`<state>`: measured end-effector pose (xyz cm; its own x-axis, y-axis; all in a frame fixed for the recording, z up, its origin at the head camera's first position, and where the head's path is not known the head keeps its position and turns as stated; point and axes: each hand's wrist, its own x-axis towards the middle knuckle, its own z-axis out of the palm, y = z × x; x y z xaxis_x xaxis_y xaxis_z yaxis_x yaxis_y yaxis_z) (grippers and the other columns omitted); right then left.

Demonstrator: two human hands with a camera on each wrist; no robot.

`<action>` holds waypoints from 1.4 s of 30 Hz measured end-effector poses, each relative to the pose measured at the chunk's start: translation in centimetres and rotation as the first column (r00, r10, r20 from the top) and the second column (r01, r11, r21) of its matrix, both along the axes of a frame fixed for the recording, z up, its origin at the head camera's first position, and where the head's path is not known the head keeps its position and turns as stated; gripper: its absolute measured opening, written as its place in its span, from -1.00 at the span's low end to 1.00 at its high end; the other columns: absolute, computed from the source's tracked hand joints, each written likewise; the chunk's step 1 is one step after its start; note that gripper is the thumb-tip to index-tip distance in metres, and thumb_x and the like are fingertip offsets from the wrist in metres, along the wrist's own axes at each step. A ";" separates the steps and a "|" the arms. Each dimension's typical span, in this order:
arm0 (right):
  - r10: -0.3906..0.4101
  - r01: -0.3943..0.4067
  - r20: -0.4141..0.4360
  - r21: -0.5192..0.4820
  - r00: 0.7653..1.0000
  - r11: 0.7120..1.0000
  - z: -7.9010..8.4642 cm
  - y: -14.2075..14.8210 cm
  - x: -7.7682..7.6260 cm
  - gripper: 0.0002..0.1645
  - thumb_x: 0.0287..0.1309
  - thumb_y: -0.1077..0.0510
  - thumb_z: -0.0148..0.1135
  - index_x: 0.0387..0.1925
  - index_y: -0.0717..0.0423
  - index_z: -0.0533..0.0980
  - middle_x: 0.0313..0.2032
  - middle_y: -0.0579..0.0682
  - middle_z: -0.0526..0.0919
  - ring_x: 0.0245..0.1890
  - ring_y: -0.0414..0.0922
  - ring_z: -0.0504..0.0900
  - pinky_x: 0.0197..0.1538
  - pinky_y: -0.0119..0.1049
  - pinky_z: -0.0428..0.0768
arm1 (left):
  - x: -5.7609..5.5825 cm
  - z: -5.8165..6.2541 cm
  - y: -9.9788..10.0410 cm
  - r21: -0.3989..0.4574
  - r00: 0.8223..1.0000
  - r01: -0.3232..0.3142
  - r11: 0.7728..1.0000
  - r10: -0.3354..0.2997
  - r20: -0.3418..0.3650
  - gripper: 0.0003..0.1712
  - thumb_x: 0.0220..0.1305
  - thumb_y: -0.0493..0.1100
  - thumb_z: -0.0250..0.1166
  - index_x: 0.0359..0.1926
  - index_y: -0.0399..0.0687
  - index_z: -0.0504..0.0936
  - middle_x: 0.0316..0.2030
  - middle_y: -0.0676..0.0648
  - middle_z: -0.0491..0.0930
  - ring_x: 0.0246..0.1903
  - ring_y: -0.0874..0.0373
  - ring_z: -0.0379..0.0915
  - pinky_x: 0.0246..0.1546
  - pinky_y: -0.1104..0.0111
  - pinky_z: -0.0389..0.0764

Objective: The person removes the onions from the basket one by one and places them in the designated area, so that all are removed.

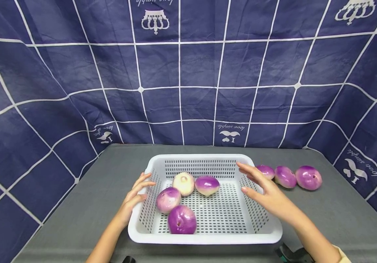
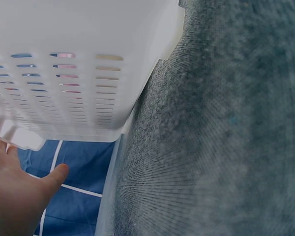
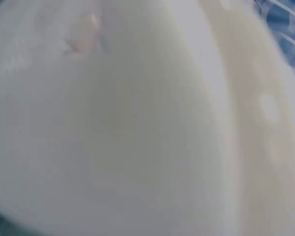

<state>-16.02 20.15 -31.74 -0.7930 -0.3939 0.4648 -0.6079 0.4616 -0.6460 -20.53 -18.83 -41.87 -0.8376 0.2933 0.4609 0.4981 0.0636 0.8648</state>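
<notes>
A white perforated basket (image 1: 205, 233) is flanked by both hands. The left hand (image 1: 135, 197) is held against the basket's left wall, its fingers straight and spread, with nothing clasped; in the left wrist view the same hand (image 2: 14, 191) is seen just below the slotted wall (image 2: 64, 83). The right hand (image 1: 264, 190) is held over the basket's right rim, fingers extended and apart, likewise closed on nothing; whether it touches the rim cannot be told. The right wrist view is filled by a blurred white surface.

The basket is rectangular, with rounded corners, slotted walls and a dotted floor. Four purple-and-white turnips are seen inside it: one (image 1: 182, 220) near the front, one (image 1: 168, 199) by the left wall, a paler one (image 1: 183, 183) and another (image 1: 207, 185) towards the back. Three more turnips (image 1: 285, 176) are lined up outside, just beyond the right hand.

Everything is set on a grey felt-covered table (image 1: 339, 212), which is enclosed by a dark blue cloth (image 1: 188, 73) printed with a white grid and crown motifs
</notes>
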 end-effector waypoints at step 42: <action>0.138 -0.253 0.400 0.252 0.906 0.934 -3.5 -11.9 -0.7 -0.26 0.05 -0.12 0.16 0.23 0.07 0.26 0.25 0.16 0.28 0.26 0.08 0.27 0.19 0.13 0.29 | 0.2 0.0 0.0 0.012 1.000 -0.015 1.000 0.015 -0.017 -0.57 0.06 -0.39 -0.09 -0.01 -0.30 0.46 0.30 -0.02 0.14 0.36 0.46 -0.33 0.17 0.78 -0.19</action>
